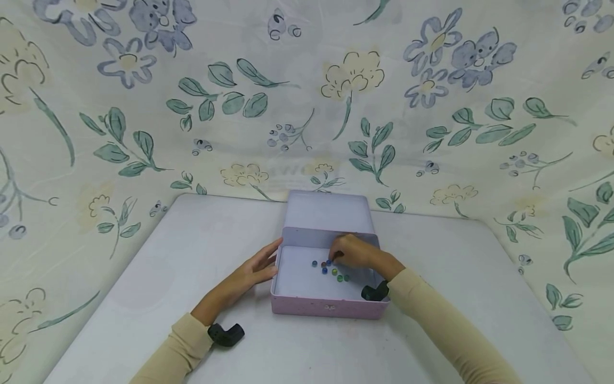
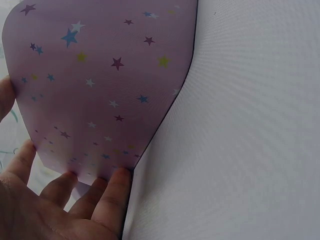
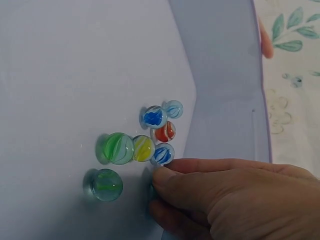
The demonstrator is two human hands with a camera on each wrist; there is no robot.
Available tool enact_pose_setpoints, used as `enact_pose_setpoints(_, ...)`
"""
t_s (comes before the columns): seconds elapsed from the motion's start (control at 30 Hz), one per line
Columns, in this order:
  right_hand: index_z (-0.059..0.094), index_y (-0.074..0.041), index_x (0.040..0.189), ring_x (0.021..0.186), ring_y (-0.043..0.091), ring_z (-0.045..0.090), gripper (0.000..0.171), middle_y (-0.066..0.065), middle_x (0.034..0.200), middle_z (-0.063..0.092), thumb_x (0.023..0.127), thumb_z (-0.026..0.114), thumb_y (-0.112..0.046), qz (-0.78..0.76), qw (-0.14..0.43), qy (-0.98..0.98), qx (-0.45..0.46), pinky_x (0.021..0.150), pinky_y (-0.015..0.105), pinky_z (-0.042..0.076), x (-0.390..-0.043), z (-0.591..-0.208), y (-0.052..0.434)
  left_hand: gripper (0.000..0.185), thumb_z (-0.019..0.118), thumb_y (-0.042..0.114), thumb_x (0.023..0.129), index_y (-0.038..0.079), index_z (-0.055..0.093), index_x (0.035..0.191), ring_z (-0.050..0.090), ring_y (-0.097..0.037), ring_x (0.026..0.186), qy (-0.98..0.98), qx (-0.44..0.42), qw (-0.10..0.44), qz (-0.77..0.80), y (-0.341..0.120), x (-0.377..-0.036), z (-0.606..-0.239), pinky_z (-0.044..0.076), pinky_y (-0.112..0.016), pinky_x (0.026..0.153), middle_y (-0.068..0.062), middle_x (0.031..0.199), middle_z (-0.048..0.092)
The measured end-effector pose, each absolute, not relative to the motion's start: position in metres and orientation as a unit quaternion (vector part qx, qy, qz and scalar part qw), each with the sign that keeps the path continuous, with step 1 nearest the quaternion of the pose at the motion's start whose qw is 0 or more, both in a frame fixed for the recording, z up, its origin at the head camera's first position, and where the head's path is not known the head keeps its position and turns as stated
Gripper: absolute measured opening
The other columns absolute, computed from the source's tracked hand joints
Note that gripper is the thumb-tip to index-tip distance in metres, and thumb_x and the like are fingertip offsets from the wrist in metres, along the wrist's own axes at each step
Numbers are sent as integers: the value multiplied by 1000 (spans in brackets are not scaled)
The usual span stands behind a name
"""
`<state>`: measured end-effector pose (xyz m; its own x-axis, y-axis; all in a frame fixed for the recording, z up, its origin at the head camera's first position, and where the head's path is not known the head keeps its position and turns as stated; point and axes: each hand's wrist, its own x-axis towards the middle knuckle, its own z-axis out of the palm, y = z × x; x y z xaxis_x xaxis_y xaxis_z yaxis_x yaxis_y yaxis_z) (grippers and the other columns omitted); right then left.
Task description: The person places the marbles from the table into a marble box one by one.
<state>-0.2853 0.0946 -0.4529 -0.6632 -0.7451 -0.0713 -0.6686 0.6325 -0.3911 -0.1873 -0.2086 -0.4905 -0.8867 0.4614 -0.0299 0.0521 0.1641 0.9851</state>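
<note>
A pink tin box (image 1: 326,308) stands open on the table, its lid (image 1: 328,212) tilted up at the back. Several glass marbles (image 1: 330,268) lie on its floor: blue (image 3: 154,117), orange (image 3: 165,131), yellow (image 3: 143,148) and green (image 3: 119,148) ones. My right hand (image 1: 350,252) reaches into the box, and its fingertips (image 3: 161,176) touch a blue marble (image 3: 163,153). My left hand (image 1: 256,266) rests against the box's left outer wall (image 2: 100,85), which is printed with small stars, with its fingers (image 2: 116,192) straight along it.
The box sits mid-way on a white table (image 1: 192,250). Floral cloth (image 1: 307,96) hangs close behind and to both sides. One green marble (image 3: 106,184) lies apart from the cluster. Black wrist cameras (image 1: 225,334) sit on both forearms.
</note>
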Motion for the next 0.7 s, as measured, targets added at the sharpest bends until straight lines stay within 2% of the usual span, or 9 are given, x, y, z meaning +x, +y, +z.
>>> enact_pose_setpoints(0.33,78,-7,98,82,8,63,14,3,94,74,87,74,0,-166,111,893,-404,78,21,56,-285,-453,94,67,50,22,104,37,15,160,5,-41,155,745,171,166,624,-208,-188,-490,24,-65,118,2,170,1)
enact_pose_setpoints(0.7,76,-7,106,88,10,65,16,3,100,73,91,70,-4,-169,115,897,-391,83,23,57,-286,-439,98,68,50,23,104,37,15,160,5,-42,155,746,172,163,622,-208,-188,-491,25,-65,118,2,170,1)
